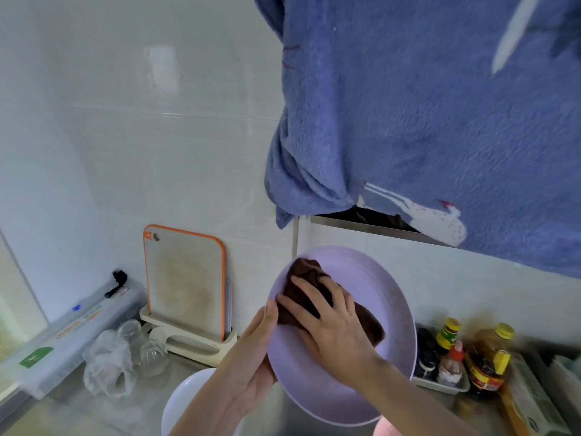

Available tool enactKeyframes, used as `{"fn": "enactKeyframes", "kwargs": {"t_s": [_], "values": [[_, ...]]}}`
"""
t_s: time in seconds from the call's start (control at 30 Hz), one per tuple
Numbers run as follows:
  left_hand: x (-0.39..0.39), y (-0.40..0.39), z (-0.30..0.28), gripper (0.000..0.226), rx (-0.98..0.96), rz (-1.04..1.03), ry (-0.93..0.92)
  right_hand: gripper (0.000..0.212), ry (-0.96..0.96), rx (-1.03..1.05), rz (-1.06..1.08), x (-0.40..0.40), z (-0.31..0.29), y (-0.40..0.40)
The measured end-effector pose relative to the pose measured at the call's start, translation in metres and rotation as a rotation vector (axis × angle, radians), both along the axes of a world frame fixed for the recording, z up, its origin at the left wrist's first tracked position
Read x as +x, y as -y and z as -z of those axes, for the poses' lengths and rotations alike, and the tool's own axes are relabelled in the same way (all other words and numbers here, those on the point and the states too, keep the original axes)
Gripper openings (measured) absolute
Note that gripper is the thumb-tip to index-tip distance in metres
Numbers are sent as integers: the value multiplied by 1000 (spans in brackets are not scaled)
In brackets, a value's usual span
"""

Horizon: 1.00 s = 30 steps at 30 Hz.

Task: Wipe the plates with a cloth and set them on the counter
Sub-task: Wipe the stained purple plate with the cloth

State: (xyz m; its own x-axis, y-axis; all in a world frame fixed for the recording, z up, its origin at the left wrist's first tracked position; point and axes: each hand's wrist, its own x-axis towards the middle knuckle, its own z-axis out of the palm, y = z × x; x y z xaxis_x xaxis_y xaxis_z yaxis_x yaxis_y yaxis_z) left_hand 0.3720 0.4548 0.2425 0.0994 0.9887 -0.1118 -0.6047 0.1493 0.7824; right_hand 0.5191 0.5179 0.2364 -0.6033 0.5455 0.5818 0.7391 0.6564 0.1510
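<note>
While the right hand (330, 322) is pressing a dark brown cloth (309, 287) flat against the inside of a lilac plate (386, 297), fingers spread over the bunched fabric, the left hand (254, 360) is gripping that plate by its left rim, thumb over the edge and palm behind it. The plate is being held up off the counter (151, 413), tilted so its face is turning toward the camera. Below it, partly hidden by the left forearm, a white plate (185, 401) is sitting on the counter, and a sliver of something pink is showing at the bottom edge, too cropped to identify.

Further out, a cutting board (185, 278) is standing upright in its rack against the tiled wall, with upturned glasses (151, 354) and a crumpled plastic bag (107, 369) just beside the rack. On the right, a tray of sauce bottles (452, 357) is crowding close to the plate's right rim, and a blue towel (424, 121) is hanging overhead.

The one-sided hold looks like the weak point: wiping pressure is pushing against a plate supported only at its left rim, so it could twist or slip and drop onto the white plate underneath. A wide sweep might also swing the right rim into the bottles.
</note>
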Motion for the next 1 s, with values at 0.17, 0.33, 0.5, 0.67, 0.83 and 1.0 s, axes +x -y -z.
{"fn": "enactKeyframes", "kwargs": {"t_s": [0.17, 0.33, 0.5, 0.67, 0.83, 1.0], "values": [[-2, 0, 0, 47, 31, -81, -41, 49, 47, 8, 235, 33, -18, -31], [-14, -5, -2, 48, 52, -101, -26, 45, -32, -72, 334, 60, 6, -20], [-14, -14, 6, 51, 34, -119, -20, 51, -192, -247, 292, 50, 42, 20], [-12, -23, 10, 54, 4, -124, -18, 42, -374, -337, 125, 22, 49, 63], [-4, -27, 13, 55, -46, -92, -9, 49, -429, -407, -53, -6, 43, 70], [-22, -26, 17, 57, -42, -60, 2, 58, -98, -329, -225, 30, 41, 63]]}}
